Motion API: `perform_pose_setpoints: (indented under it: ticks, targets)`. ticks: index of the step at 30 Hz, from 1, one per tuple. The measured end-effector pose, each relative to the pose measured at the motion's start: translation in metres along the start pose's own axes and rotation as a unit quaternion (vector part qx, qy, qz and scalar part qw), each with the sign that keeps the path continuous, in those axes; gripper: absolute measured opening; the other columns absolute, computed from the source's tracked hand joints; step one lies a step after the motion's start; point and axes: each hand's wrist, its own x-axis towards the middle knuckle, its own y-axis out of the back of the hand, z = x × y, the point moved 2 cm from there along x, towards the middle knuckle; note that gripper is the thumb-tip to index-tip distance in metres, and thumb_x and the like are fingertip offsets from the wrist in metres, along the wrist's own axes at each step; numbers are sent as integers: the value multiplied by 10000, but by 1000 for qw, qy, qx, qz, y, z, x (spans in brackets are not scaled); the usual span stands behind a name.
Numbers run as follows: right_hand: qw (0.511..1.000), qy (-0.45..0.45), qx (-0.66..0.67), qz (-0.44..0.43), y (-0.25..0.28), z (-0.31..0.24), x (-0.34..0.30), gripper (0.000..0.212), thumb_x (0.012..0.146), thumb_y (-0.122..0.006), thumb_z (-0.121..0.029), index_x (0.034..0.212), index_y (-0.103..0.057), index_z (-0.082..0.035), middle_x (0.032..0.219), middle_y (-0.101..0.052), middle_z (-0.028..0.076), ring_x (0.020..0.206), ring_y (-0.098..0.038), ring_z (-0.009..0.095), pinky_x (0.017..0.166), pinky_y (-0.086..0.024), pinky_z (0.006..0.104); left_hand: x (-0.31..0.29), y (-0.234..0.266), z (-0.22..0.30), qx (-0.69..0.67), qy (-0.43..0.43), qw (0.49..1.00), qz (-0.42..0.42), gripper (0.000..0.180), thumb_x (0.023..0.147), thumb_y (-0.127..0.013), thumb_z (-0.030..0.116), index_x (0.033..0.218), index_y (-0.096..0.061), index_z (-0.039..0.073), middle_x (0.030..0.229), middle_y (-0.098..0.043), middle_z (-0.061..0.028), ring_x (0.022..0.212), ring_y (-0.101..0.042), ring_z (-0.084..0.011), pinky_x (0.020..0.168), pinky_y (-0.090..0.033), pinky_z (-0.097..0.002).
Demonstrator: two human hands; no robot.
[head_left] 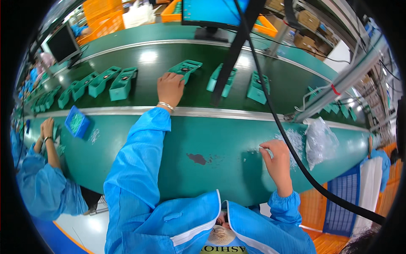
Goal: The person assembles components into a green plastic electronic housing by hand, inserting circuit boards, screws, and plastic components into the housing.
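Cable (347, 206) crossing view, left hand (170, 89) gripping green tray (192, 66), right hand (277, 161), grip unclear, near bits (297, 139), bag (319, 144)

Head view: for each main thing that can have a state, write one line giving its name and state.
Left hand: fingers on tray, grip unclear
Tray: open-topped, round part inside
Right hand: fingers bent, thumb near forefinger; anything held unclear
Loose pieces: scattered
Bag: bulging
Blue bin: open, green pieces inside
Middle monitor: lit
Left monitor: screen dark
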Motion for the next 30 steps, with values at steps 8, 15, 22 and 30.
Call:
perform_pose_setpoints:
  ticks: [8,15,22,30]
  targets:
    - [1000,-6,2,-30,-18,26,-16,133,776,-758,-50,893,-707,-85,865,-657,57,880,-616,289,827,-450,424,-1,28,-11,36,-44,998,-18,443,884,-743,238,1297,-658,103,1326,-621,-111,1244,-559,-357,1016,-469,-452]
    - [998,44,-32,-18,-27,16,-15,126,756,-802,-60,841,-718,-98,849,-651,30,896,-614,267,851,-447,423,-23,87,-134,266,36,963,29,554,904,-733,407,1374,-619,137,1322,-628,-103,1290,-526,-330,1062,-415,-510]
    - [993,84,-76,-9,-25,14,-16,148,716,-809,-54,817,-711,-98,843,-640,29,903,-613,259,878,-452,426,-39,101,-161,255,94,957,-102,388,941,-686,435,1140,-740,106,1124,-709,-69,1224,-565,-303,1000,-439,-477]
    - [986,139,-89,-2,-28,12,-12,134,715,-802,-62,801,-706,-100,845,-645,21,906,-617,252,877,-454,421,-68,129,-139,175,77,981,-40,221,934,-712,279,969,-708,61,1046,-703,-92,1062,-624,-323,934,-447,-471]
